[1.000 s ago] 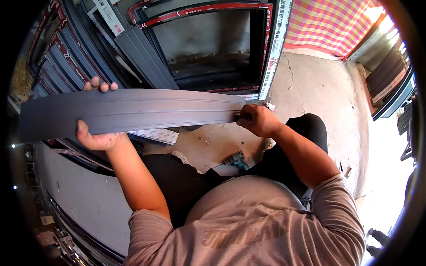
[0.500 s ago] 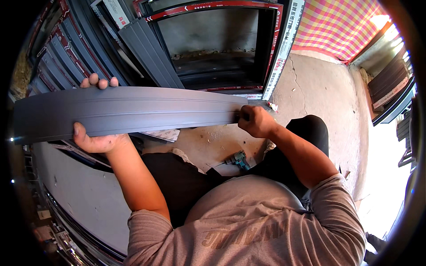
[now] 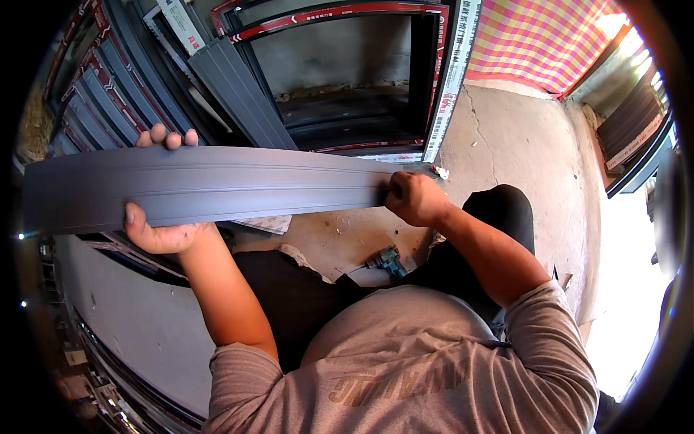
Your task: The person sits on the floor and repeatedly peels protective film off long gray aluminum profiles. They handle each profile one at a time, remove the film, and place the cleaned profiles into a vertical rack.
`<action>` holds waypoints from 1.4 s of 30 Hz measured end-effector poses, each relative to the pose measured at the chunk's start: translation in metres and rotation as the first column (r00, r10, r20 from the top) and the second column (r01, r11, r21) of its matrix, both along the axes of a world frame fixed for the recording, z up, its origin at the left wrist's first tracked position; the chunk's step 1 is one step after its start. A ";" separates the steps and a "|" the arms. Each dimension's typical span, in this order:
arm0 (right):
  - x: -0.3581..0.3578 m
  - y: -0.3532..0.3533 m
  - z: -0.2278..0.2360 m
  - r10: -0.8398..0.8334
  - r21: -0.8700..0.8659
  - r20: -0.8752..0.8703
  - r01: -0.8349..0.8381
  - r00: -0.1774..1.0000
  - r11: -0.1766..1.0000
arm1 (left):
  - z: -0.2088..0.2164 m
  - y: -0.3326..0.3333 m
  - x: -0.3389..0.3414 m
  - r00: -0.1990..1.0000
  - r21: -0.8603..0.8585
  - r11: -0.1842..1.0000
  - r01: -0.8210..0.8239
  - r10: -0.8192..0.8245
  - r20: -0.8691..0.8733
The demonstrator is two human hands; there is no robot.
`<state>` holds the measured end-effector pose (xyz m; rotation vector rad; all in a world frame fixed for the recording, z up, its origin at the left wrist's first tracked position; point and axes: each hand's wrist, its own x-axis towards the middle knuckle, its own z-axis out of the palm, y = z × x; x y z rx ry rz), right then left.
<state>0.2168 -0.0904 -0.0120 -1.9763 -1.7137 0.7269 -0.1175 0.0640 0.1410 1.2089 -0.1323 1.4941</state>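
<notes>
A long, dark grey grooved panel point(image 3: 289, 184) stretches across in front of me, from the far left to just past the middle. My left hand point(image 3: 163, 235) supports it from beneath, its thumb on the near edge and its fingertips curled over the far edge. At the panel's right end, my right hand point(image 3: 418, 199) is closed like a fist against the end. Whether a small item is also inside that fist is hidden. Below the panel, a teal and black cordless drill point(image 3: 390, 260) lies on the floor between my legs.
A dark window frame point(image 3: 434, 79) with red strips stands beyond the panel. Several grey profiles point(image 3: 108, 87) lean at the far left. A grey board point(image 3: 137, 311) lies at my left. At the far right hangs a checked curtain point(image 3: 542, 43), near stacked brown panels point(image 3: 630, 137).
My view has shifted slightly, so the frames behind appear a little further left. Both hands keep their hold at the panel, which has hardly moved.
</notes>
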 end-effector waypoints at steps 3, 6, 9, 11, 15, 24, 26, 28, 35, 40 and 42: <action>-0.001 -0.003 0.004 0.024 0.019 0.088 -0.026 0.996 0.999 | 0.001 -0.001 0.002 1.000 -0.003 1.000 0.016 -0.016 0.005; 0.001 -0.005 0.006 0.021 0.022 0.068 -0.023 0.997 0.999 | 0.005 -0.005 0.009 0.999 -0.097 0.995 -0.040 0.043 0.026; 0.002 -0.005 0.014 -0.016 -0.003 -0.021 0.016 1.000 1.000 | 0.002 -0.014 0.028 1.000 -0.113 0.993 0.010 -0.009 0.014; 0.001 -0.004 0.020 -0.041 0.055 -0.110 0.048 0.993 0.997 | -0.004 -0.016 0.040 0.997 -0.084 0.994 0.075 -0.076 -0.004; 0.002 -0.005 0.017 -0.112 0.190 -0.276 0.168 0.955 0.967 | -0.010 -0.015 0.047 0.995 -0.085 0.991 0.103 -0.104 -0.002; 0.019 -0.008 0.010 -0.008 0.267 -0.259 0.080 0.966 0.960 | -0.005 -0.003 0.017 1.000 -0.085 0.996 -0.018 0.020 0.025; 0.017 -0.008 0.013 -0.002 0.275 -0.248 0.072 0.969 0.959 | -0.007 -0.001 0.015 0.999 -0.083 0.996 -0.011 0.014 0.036; 0.015 -0.007 0.016 -0.011 0.264 -0.244 0.078 0.970 0.962 | -0.006 0.000 0.014 0.999 -0.081 0.997 0.013 -0.008 0.053; 0.026 -0.003 0.003 -0.060 0.270 -0.065 0.076 0.996 0.960 | -0.003 0.002 0.006 0.995 -0.071 0.994 0.085 -0.080 0.067; 0.026 -0.004 0.010 -0.078 0.266 0.012 0.072 0.997 0.961 | -0.002 0.003 -0.003 0.992 -0.100 0.991 0.088 -0.079 0.094; 0.027 -0.005 0.009 -0.080 0.283 0.066 0.058 0.995 0.957 | -0.002 0.004 -0.004 0.990 -0.097 0.989 0.110 -0.100 0.103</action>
